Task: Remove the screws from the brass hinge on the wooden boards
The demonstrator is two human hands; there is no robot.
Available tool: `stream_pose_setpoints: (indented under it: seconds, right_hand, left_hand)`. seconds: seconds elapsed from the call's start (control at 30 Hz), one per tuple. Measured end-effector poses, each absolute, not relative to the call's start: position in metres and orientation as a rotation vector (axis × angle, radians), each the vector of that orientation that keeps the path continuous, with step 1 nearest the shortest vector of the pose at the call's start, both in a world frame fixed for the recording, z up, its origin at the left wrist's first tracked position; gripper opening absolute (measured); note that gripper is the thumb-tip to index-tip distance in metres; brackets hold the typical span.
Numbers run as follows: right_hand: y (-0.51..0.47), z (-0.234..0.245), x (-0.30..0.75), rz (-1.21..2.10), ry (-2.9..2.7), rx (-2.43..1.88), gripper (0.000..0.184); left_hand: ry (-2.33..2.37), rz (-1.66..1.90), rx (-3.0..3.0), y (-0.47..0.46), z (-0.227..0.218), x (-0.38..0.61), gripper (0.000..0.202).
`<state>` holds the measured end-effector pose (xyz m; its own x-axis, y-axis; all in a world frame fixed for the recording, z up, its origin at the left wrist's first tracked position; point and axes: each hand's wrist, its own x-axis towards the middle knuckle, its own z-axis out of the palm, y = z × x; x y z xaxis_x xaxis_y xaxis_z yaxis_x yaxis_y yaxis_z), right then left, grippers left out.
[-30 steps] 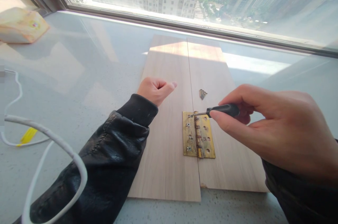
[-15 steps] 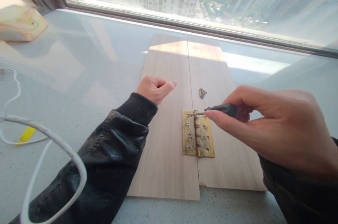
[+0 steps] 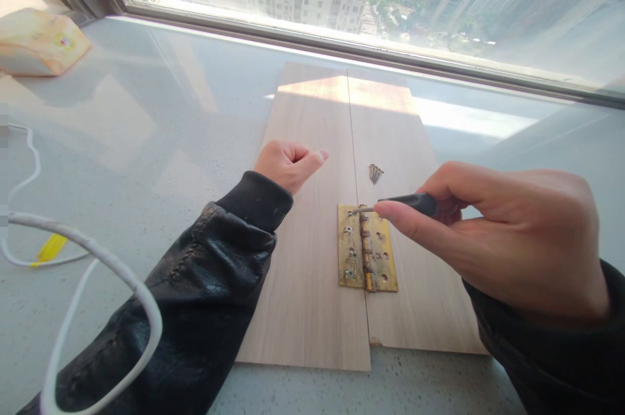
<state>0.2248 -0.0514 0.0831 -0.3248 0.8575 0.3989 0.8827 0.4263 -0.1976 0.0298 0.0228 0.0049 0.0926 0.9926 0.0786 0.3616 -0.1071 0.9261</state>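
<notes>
In my right hand (image 3: 512, 226) is a screwdriver (image 3: 411, 204) with a dark handle, pinched between thumb and fingers. Its thin shaft points left, the tip at the top screw in the left leaf of a worn brass hinge (image 3: 344, 249). Screws fill the holes of that leaf, while the visible holes in the right leaf have none. The hinge lies across the seam between a left wood board (image 3: 307, 311) and a right wood board (image 3: 420, 311). My left hand (image 3: 287, 166) rests on the left board as a closed fist, thumb pointing right.
Several loose screws (image 3: 375, 173) lie on the right board above the hinge. A white cable (image 3: 122, 275) loops at the lower left, with a yellow tag (image 3: 52, 247) on it. An orange-white package (image 3: 41, 43) sits at the far left, and a window frame (image 3: 312, 43) runs behind.
My right hand has turned slightly at the wrist, and the screwdriver has shifted a little with it. The tip stays at the same screw. My left hand keeps its place on the board.
</notes>
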Motion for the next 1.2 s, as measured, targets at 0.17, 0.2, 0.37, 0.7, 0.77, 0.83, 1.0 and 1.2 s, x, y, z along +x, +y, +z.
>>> stream_pose_setpoints:
  seconds: [0.17, 0.2, 0.37, 0.7, 0.77, 0.83, 1.0, 1.2]
  right_hand:
    - [-0.051, 0.082, 0.224, -0.073, -2.247, -1.47, 0.036]
    - [-0.05, 0.082, 0.225, -0.077, -2.25, -1.457, 0.037]
    - [-0.052, 0.082, 0.223, -0.105, -2.242, -1.505, 0.039]
    - [-0.056, 0.077, 0.22, -0.245, -2.258, -1.417, 0.041]
    - [-0.055, 0.076, 0.219, -0.193, -2.307, -1.344, 0.035]
    - [-0.055, 0.078, 0.221, -0.097, -2.354, -1.328, 0.03]
    - [-0.05, 0.089, 0.227, 0.311, -2.373, -1.276, 0.018]
    - [-0.042, 0.084, 0.234, 0.668, -2.256, -1.163, 0.028]
  left_hand:
    - [1.38, 1.019, 1.588, 0.023, 0.005, 0.03, 0.051]
    - [1.381, 1.018, 1.589, 0.023, 0.005, 0.03, 0.051]
    - [1.379, 1.009, 1.593, 0.022, 0.006, 0.03, 0.051]
    - [1.373, 1.019, 1.588, 0.022, 0.005, 0.03, 0.051]
    - [1.376, 1.023, 1.587, 0.023, 0.005, 0.03, 0.051]
    - [1.381, 1.021, 1.589, 0.023, 0.004, 0.03, 0.051]
    - [1.373, 1.01, 1.597, 0.023, 0.004, 0.029, 0.05]
    - [1.371, 1.01, 1.587, 0.024, 0.004, 0.029, 0.05]
